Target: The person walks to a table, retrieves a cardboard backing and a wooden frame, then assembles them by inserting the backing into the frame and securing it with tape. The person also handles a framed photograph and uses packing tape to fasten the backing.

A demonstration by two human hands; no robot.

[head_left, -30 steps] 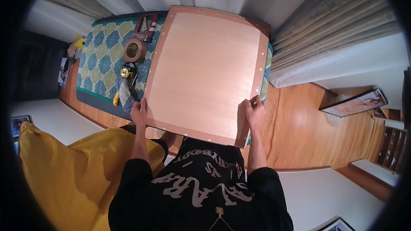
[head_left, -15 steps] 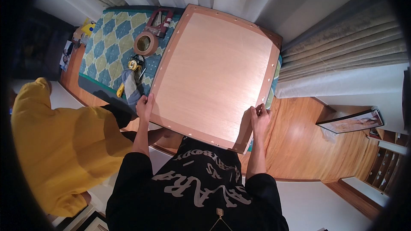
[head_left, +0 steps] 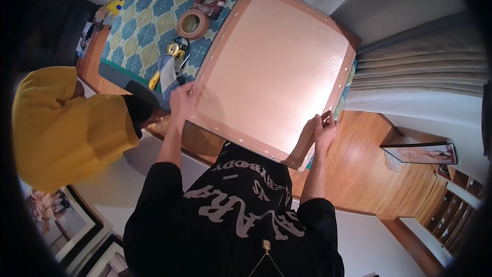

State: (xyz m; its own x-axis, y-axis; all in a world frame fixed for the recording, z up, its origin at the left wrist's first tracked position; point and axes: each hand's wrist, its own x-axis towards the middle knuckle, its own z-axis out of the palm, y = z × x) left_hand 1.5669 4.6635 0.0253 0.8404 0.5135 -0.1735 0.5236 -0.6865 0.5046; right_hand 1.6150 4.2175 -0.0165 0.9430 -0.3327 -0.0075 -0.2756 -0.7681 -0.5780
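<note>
Clutter lies at 10 o'clock from the big board: a roll of brown tape point(head_left: 192, 23), a yellow tape measure point(head_left: 175, 49), a yellow-handled cutter point(head_left: 155, 79) and a red-framed tool point(head_left: 211, 0), all resting on a rug with a blue and yellow diamond pattern point(head_left: 138, 25). At 9 o'clock a second person in a yellow top point(head_left: 61, 123) leans in, and the dark sleeve of this person is close to the left near corner of the board. At 3 o'clock hang grey curtains point(head_left: 420, 72), and at 4 o'clock a framed picture point(head_left: 417, 152) leans on the wooden floor point(head_left: 359, 174).

The stretched canvas point(head_left: 277, 66), seen from its plain pinkish side with a wooden border and small white staples along the edges, lies across the rug and takes the centre of the view. The left hand point(head_left: 183, 100) rests on its left near edge at 8 o'clock, with fingers spread and lying flat over the border; I cannot tell if the thumb goes under. The right hand point(head_left: 324, 132) grips the right near corner at 4 o'clock, with fingers closed around the border.

The far side of the canvas covers a part of the rug, and the near corner is hidden behind the wearer's black printed shirt point(head_left: 241, 215). Small things beside the cutter are too blurred to name.
</note>
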